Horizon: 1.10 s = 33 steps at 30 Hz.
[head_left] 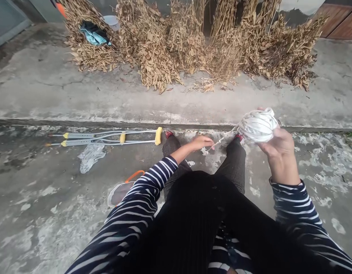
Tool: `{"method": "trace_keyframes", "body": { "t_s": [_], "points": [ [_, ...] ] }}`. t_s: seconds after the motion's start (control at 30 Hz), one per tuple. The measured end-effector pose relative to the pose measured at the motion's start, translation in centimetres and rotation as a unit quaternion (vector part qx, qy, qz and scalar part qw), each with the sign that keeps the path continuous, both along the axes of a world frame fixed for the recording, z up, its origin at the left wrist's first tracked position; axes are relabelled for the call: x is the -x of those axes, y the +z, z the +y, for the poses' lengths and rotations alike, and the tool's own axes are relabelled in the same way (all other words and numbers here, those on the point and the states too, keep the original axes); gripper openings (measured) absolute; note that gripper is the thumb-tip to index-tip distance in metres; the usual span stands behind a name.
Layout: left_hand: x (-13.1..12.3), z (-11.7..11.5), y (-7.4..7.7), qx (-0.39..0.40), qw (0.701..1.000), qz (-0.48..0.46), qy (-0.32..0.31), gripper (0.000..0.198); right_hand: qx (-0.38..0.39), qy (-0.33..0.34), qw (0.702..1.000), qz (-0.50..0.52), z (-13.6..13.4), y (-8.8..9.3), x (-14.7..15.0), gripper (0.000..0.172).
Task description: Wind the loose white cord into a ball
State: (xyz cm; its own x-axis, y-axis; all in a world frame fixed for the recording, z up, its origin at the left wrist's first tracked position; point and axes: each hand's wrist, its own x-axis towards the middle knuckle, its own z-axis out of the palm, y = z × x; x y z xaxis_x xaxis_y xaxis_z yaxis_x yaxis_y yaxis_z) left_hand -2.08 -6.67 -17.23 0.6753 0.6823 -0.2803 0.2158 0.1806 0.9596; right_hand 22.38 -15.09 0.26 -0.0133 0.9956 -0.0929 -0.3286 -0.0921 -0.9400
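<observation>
The right hand point(281, 142) has its grip closed on a ball of white cord point(256, 125), held well to the right of the crutches point(122, 137). Nearer to the crutches, the left hand point(202, 142) pinches the cord's thin strand point(224, 137). A plastic bag point(91, 156) lies against the crutches.

Smooth, faintly glossy strands are seen in the ball of cord point(258, 125) at three o'clock. At nine, the crutches point(79, 142) are formed of metal-looking tubes, capped with matt pads point(158, 136). Thin, shiny plastic is shown by the bag point(92, 156), rough matt concrete by the ground point(50, 213), soft cloth by the sleeve point(141, 198).
</observation>
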Motion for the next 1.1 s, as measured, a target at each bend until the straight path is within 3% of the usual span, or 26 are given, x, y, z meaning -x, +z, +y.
{"method": "trace_keyframes", "body": {
  "t_s": [0.07,0.13,0.23,0.33,0.5,0.67,0.9,1.1],
  "points": [
    [-0.3,-0.2,-0.1,-0.012,0.995,0.024,0.100,0.018,0.028,0.015,0.999,-0.021,0.1,0.0,-0.2,0.067],
    [-0.9,0.1,1.3,-0.038,0.988,-0.034,0.147,0.032,0.070,0.023,0.997,-0.020,0.2,-0.8,0.0,0.064],
    [-2.2,0.4,4.8,-0.049,0.976,-0.188,0.095,0.046,0.114,0.026,0.993,-0.017,0.0,-2.6,0.5,0.069],
    [-3.2,-0.2,7.0,-0.022,0.970,-0.238,0.040,0.043,0.120,0.035,0.992,-0.024,-0.2,-3.9,0.7,0.069],
    [-2.9,-1.3,6.9,-0.025,0.980,-0.192,0.044,0.034,0.111,0.045,0.992,-0.028,-0.5,-4.8,-0.2,0.064],
    [-0.9,-0.2,8.4,-0.147,0.982,-0.086,0.084,0.021,0.116,0.072,0.991,-0.012,-0.5,-5.5,0.0,0.064],
    [0.5,1.7,11.2,-0.195,0.980,-0.041,-0.005,0.024,0.104,0.134,0.986,0.011,-0.1,-5.5,1.5,0.061],
    [1.2,1.6,11.6,-0.097,0.988,-0.047,-0.111,0.025,0.106,0.119,0.986,0.042,0.2,-5.3,2.0,0.077]
  ]
}}
